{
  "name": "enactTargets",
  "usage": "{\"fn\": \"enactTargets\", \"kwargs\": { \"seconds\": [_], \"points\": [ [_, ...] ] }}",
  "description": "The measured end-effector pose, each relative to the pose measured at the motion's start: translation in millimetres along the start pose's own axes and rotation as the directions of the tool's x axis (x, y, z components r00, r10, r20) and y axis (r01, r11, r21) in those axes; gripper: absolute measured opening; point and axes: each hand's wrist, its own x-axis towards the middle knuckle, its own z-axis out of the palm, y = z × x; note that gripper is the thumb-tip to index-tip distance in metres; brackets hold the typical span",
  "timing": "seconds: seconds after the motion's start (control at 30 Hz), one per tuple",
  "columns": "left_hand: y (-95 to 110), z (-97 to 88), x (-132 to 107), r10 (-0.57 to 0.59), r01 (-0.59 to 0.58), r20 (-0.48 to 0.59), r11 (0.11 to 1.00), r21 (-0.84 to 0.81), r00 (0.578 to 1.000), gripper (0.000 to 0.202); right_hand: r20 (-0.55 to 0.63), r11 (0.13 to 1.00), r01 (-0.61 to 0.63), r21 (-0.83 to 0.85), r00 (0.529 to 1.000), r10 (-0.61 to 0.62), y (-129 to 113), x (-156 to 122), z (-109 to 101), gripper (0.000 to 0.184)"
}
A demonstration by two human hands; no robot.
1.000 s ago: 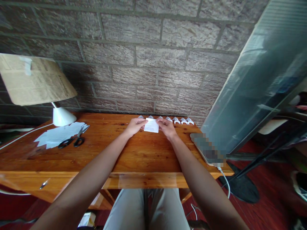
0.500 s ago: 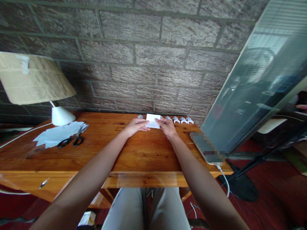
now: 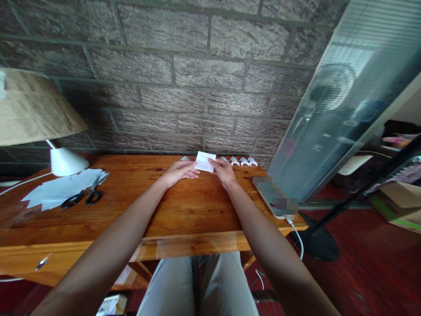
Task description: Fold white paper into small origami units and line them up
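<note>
One small white sheet (image 3: 205, 161) is held just above the far middle of the wooden table (image 3: 184, 210), between two bare hands. The right hand (image 3: 224, 170) pinches the sheet's right edge, its thumb and fingers (image 3: 214, 163) closed narrowly on the paper. The left hand (image 3: 178, 172) has its fingers (image 3: 193, 169) close together and stretched toward the sheet's near-left corner, touching it; whether they grip it cannot be told. Along the table's far edge stands a row of little folded paper pieces (image 3: 244, 162): five show, one to the left of the sheet and four to its right. On the left of the table lie one pair of black scissors (image 3: 81, 198) on a loose spread of white paper (image 3: 55, 192), beside one lamp (image 3: 66, 161). One phone (image 3: 274, 196) with a cable lies near the right edge.
</note>
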Motion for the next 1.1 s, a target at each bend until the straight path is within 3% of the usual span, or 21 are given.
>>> {"fn": "enactTargets", "kwargs": {
  "seconds": [0.17, 0.5, 0.77, 0.97, 1.1],
  "points": [
    [-3.0, -0.6, 3.5, 0.014, -0.017, -0.075, 0.999, -0.045, 0.997, 0.047, -0.006, 0.999, 0.011, -0.035, 1.000, -0.011, -0.4, -0.7, -0.1, 0.041],
    [1.9, -6.1, 2.9, 0.155, -0.169, -0.100, 0.973, -0.159, 0.983, 0.046, 0.025, 0.996, 0.036, -0.078, 0.999, -0.034, 1.0, -2.4, 1.8, 0.038],
    [0.6, -7.5, 4.2, 0.150, -0.165, -0.100, 0.972, -0.167, 0.984, 0.049, 0.097, 0.996, -0.019, -0.093, 0.995, 0.028, 0.0, -4.5, 2.6, 0.038],
    [1.7, -6.3, 3.9, 0.130, -0.151, -0.156, 0.981, -0.125, 0.979, 0.055, 0.143, 0.996, -0.023, -0.089, 0.989, 0.035, -3.5, -7.6, 5.4, 0.035],
    [3.8, -2.0, 0.8, 0.123, -0.129, -0.104, 0.990, -0.049, 0.987, 0.057, 0.132, 1.000, 0.006, -0.002, 0.991, -0.006, -2.7, -7.3, 6.8, 0.035]
  ]
}}
